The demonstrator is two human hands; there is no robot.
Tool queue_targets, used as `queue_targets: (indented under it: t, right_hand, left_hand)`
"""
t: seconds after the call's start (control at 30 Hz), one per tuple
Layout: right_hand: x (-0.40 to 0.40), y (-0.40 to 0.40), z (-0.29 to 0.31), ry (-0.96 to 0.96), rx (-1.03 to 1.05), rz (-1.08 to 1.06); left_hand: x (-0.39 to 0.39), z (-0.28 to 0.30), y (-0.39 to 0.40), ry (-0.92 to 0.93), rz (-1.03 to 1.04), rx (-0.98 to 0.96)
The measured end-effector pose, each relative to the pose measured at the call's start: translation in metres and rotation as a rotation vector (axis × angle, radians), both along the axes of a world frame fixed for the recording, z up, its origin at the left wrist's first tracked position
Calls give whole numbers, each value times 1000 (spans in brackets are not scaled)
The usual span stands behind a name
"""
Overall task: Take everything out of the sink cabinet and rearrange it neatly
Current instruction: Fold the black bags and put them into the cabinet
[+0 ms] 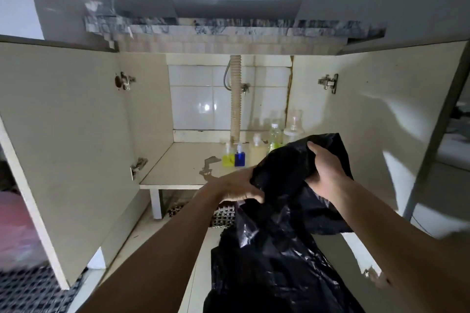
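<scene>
A large black plastic bag hangs in front of the open sink cabinet. My right hand grips its upper edge, fingers curled over the plastic. My left hand holds the bag's left side lower down. Behind the bag, at the back right of the cabinet floor, stand a yellow bottle, a small blue bottle, a cream bottle, a green-tinted bottle and a clear glass bottle. The bag hides their right side.
Both cabinet doors stand wide open left and right. A corrugated drain hose runs down the tiled back wall. A wet stain marks the cabinet floor. A woven mat lies below the cabinet; a pink bag sits far left.
</scene>
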State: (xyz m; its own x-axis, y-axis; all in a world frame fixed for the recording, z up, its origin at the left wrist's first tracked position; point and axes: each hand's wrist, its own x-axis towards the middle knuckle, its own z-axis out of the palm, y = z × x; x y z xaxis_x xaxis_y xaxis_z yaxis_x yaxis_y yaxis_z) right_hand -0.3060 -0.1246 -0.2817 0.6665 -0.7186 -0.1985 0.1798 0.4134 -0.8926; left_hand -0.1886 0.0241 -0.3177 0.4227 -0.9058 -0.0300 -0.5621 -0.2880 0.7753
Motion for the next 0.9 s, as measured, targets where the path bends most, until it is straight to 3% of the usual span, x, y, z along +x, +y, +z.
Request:
queue_targets:
  t: [0.3, 0.5, 0.57, 0.7, 0.9]
  right_hand:
    - [5, -5, 2, -234, 166, -69]
    - [6, -11, 3, -309, 224, -82]
    - [8, -10, 3, -316, 223, -74]
    - [9, -3, 8, -392, 248, -19]
    - [0, -12, 10, -488, 246, 47]
  left_hand:
    - [0, -36, -1, 32, -164, 331]
    - [-10, -40, -11, 20, -143, 386]
    - [-13, -42, -16, -38, -38, 303]
    - [-4, -51, -28, 90, 224, 59]
    - [17, -28, -18, -188, 551, -166]
